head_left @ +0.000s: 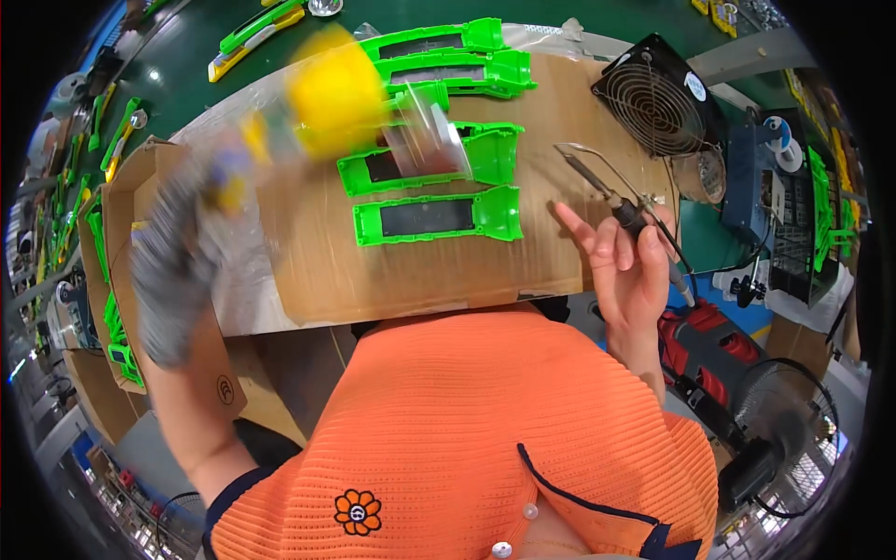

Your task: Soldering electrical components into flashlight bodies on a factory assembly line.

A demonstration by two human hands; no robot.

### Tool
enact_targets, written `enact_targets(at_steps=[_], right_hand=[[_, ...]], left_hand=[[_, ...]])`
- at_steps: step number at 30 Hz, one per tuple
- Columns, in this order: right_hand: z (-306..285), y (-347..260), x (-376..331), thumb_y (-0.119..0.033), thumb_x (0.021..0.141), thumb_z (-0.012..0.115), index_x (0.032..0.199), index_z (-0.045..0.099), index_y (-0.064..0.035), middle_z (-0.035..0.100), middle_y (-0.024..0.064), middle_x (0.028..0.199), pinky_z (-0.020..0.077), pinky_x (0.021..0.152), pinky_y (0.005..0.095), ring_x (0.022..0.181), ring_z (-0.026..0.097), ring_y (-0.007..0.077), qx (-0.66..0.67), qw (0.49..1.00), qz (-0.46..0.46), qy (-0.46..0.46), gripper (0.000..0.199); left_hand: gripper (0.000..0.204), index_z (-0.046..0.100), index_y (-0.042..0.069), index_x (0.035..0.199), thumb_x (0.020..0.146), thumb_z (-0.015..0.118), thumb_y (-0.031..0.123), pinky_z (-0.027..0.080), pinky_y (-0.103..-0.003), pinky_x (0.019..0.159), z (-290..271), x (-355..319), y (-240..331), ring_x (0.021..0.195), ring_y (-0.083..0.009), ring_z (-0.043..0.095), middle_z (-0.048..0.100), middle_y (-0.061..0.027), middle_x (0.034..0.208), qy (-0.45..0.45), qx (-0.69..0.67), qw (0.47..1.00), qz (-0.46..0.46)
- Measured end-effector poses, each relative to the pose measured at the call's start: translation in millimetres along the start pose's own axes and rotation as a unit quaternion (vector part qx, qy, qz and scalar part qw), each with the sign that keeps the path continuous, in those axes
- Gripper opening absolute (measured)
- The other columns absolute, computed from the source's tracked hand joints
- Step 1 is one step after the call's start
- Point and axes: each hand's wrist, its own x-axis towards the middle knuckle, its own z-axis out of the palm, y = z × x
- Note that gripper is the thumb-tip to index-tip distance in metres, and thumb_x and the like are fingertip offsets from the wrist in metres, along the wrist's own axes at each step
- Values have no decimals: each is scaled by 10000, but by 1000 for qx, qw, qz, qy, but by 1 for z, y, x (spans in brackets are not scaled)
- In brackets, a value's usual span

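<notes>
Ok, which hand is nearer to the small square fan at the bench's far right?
Right. The right hand, holding a soldering iron, sits just below the fan. The gloved left hand, gripping a blurred yellow-and-clear object, is across the bench on the left side.

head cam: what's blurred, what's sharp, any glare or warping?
Head view: the gloved left hand and the yellow-capped clear container it holds are smeared by motion blur; the right hand with the soldering iron and the green plastic parts are sharp; fisheye bends the cardboard edges; small glare spots on the green floor.
</notes>
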Motion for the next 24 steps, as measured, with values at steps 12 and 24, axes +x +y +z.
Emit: enact_targets(at_steps=[12, 24], right_hand=[[4, 3, -19, -148, 1004, 497, 1132, 470, -123, 443, -10, 631, 445, 1012, 636, 588, 562, 155, -94, 995, -25, -35, 133], [18, 16, -46, -96, 925, 582, 1036, 418, -59, 523, 70, 664, 445, 457, 270, 479, 444, 112, -201, 975, 84, -52, 202]], left_hand=[[521, 635, 184, 1251, 745, 753, 217, 411, -464, 977, 98, -52, 67, 1109, -275, 559, 599, -46, 1261, -99, 291, 951, 16], [219, 723, 100, 954, 751, 773, 35, 514, -353, 805, 130, -46, 77, 922, -246, 645, 697, -68, 1019, -8, -150, 984, -94]])
